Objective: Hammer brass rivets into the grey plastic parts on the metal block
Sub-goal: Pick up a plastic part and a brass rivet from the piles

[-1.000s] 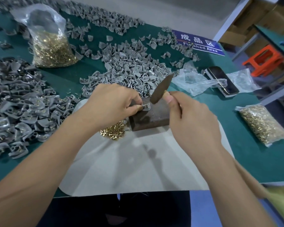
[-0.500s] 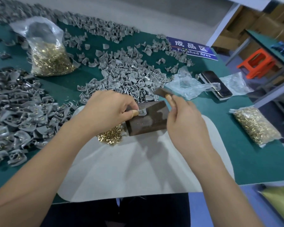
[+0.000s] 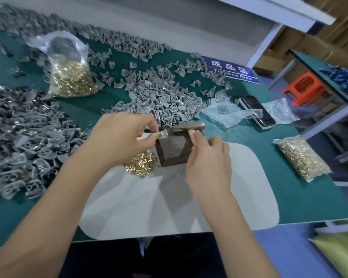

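Note:
A dark brown metal block (image 3: 174, 150) stands on a pale mat (image 3: 239, 197) at the table's middle. My left hand (image 3: 121, 137) pinches a small grey plastic part (image 3: 162, 134) just above the block's top left corner. My right hand (image 3: 208, 163) grips a small hammer by its wooden handle; the hammer head (image 3: 189, 125) lies low over the block's far edge. A loose heap of brass rivets (image 3: 140, 164) sits on the mat left of the block.
Piles of grey plastic parts lie behind the block (image 3: 161, 99) and at the left (image 3: 22, 137). Two bags of brass rivets stand at back left (image 3: 71, 81) and at right (image 3: 301, 159). A phone (image 3: 257, 112), crumpled plastic bags and a blue sign (image 3: 230, 70) are at back right.
The hammer came down from its raised tilt to lie low over the block. My left hand lifted the grey part slightly off the block's top, toward the left corner.

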### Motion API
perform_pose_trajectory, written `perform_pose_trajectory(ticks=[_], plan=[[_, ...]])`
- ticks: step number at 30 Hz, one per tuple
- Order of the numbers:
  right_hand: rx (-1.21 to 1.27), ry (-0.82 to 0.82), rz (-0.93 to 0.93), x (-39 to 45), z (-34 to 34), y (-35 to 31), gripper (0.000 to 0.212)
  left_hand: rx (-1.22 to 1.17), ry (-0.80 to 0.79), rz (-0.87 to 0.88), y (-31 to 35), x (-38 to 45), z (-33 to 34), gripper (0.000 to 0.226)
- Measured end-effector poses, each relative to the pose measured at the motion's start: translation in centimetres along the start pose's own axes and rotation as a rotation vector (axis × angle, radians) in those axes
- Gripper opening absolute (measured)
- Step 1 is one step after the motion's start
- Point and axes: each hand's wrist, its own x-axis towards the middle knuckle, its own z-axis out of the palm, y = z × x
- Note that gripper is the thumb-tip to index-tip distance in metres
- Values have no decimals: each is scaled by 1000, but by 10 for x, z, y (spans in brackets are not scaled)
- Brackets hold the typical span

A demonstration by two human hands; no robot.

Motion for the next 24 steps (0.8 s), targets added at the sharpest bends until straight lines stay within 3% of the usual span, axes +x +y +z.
perform_pose_trajectory(ticks=[4,6,9,13,17,21,24], plan=[[240,320,-215,-9,5,-17,25,-48,260,-191,-26,-52,-11,4],[315,330,-375,-16,20,-32,19,0,333,-283,-41,-66,-10,6],[352,297,-469,-27,45,-56,16,98,370,-394,-61,-80,-12,13],[409,359,-500,-32,64,-64,14,166,371,-505,-78,-93,-20,8],[430,342,-418,-30,66,-56,15,203,333,-527,-83,-95,-22,8],[401,370,-374,-32,67,-56,14,166,321,-406,-73,-78,-19,16],[363,342,-307,-32,68,-56,13,151,203,-321,-64,-48,-11,22]])
